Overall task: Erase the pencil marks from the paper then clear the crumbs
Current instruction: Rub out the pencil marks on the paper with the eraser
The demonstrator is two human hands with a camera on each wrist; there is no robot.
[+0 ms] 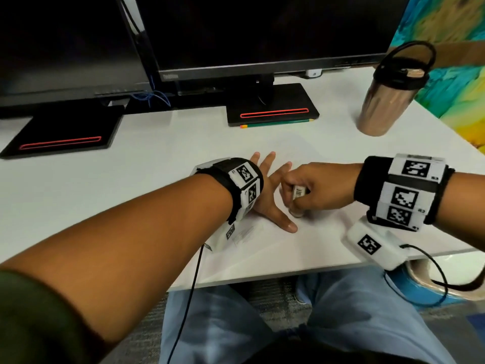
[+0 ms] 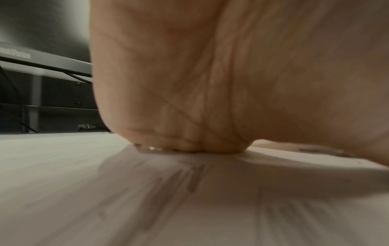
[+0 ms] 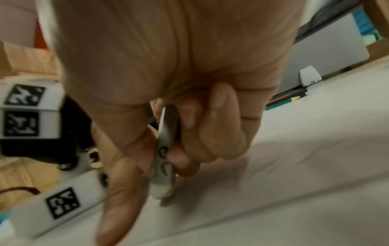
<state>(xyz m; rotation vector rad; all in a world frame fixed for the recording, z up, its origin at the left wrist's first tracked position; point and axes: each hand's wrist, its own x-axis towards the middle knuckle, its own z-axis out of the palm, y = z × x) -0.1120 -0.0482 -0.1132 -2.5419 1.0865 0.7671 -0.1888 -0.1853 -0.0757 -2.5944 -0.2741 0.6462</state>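
Right wrist view shows the fingers (image 3: 212, 126) of the right hand (image 1: 322, 190) clenched round an eraser (image 3: 165, 154) in a printed sleeve, its pale tip down on the paper (image 3: 294, 166). In the head view the eraser (image 1: 298, 193) stands nearly upright, just beside the thumb of the left hand (image 1: 265, 195). That left hand lies flat with fingers spread and released, palm pressing the paper (image 1: 262, 248) to the table (image 1: 131, 179). Faint pencil marks (image 1: 244, 235) show on the paper near the left wrist, nearer the table's front edge than the eraser. The eraser looks small, light and rubbery, so a grip low on the sleeve should keep it from bending. The paper is thin and would likely crease or slide unless held down close to the rubbing. Crumbs cannot be made out.
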